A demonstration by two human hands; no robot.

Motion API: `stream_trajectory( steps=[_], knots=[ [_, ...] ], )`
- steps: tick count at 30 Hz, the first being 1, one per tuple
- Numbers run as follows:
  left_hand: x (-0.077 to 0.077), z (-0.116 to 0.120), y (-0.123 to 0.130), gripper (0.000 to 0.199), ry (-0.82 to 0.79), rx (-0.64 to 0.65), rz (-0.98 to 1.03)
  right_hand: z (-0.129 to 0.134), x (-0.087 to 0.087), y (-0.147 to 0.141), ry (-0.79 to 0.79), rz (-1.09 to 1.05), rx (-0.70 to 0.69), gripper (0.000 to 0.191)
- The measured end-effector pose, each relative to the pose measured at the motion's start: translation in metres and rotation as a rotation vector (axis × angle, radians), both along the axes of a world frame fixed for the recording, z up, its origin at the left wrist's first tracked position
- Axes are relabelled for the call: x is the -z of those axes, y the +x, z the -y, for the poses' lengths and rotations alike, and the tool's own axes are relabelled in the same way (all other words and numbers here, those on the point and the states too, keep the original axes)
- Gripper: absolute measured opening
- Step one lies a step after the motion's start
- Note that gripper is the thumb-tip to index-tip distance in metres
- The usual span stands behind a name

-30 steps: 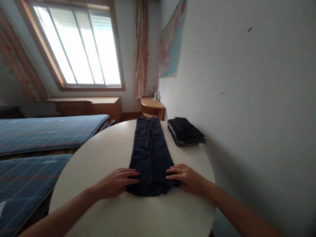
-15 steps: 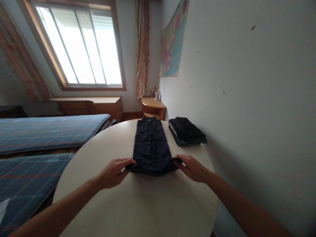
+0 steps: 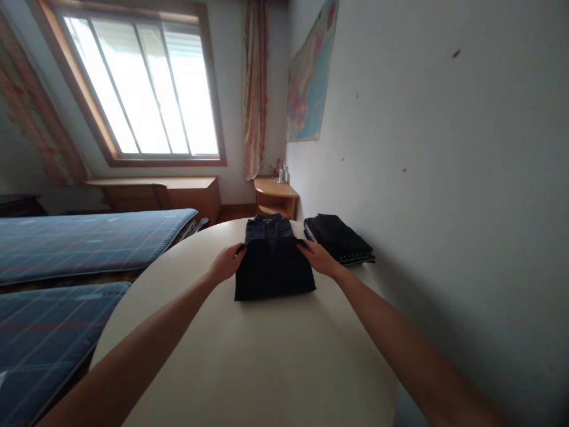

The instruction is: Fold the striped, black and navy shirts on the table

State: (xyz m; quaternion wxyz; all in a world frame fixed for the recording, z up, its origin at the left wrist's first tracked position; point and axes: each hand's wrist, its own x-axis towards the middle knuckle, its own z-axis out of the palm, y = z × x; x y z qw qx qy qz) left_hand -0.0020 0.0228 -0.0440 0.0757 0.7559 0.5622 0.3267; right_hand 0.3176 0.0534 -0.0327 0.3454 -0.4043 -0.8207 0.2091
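Observation:
A dark navy shirt (image 3: 274, 270) lies on the round cream table (image 3: 249, 362), its collar and buttoned placket at the far end. Its lower part is doubled over toward the collar, and the black underside faces up. My left hand (image 3: 227, 262) pinches the left corner of the turned-up hem. On the other side, my right hand (image 3: 317, 256) grips the right corner of the same hem. Just beyond my right hand sits a stack of folded dark clothes (image 3: 338, 237), some with a striped edge.
Blue plaid mattresses (image 3: 89, 243) lie left of the table. A white wall (image 3: 444, 237) runs close along the right. Behind the table stand a small corner shelf (image 3: 275, 188) and a wooden desk (image 3: 191, 184) under the window.
Both hands have carried the shirt's hem from the near end up and away toward the collar. The shirt now lies folded over, with its black underside showing.

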Motion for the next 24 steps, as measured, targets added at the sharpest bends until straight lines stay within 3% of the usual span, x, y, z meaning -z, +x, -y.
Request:
stream_trajectory(
  steps=[5, 8, 10, 13, 17, 21, 24],
  knots=[
    [0.035, -0.011, 0.001, 0.030, -0.066, -0.096, -0.040, -0.021, 0.045, 0.001, -0.176, 0.035, 0.023, 0.052],
    [0.043, -0.007, 0.003, 0.036, -0.048, -0.136, -0.052, -0.021, 0.058, 0.002, -0.121, 0.029, 0.078, 0.062],
    [0.041, 0.001, 0.006, 0.042, -0.008, -0.122, -0.059, -0.013, 0.053, 0.002, 0.001, 0.058, 0.074, 0.058],
    [0.036, 0.021, 0.012, 0.046, 0.040, 0.059, -0.126, 0.007, 0.035, 0.001, 0.118, 0.178, -0.029, 0.042],
    [0.042, 0.048, 0.021, 0.052, -0.058, 0.312, -0.307, 0.039, 0.015, -0.007, 0.098, 0.350, -0.219, 0.034],
    [0.052, 0.062, 0.025, 0.055, -0.188, 0.362, -0.414, 0.065, 0.015, -0.013, 0.081, 0.450, -0.246, 0.034],
    [0.050, 0.073, 0.027, 0.056, -0.221, 0.363, -0.446, 0.080, 0.016, -0.012, 0.083, 0.448, -0.257, 0.031]
  ],
)
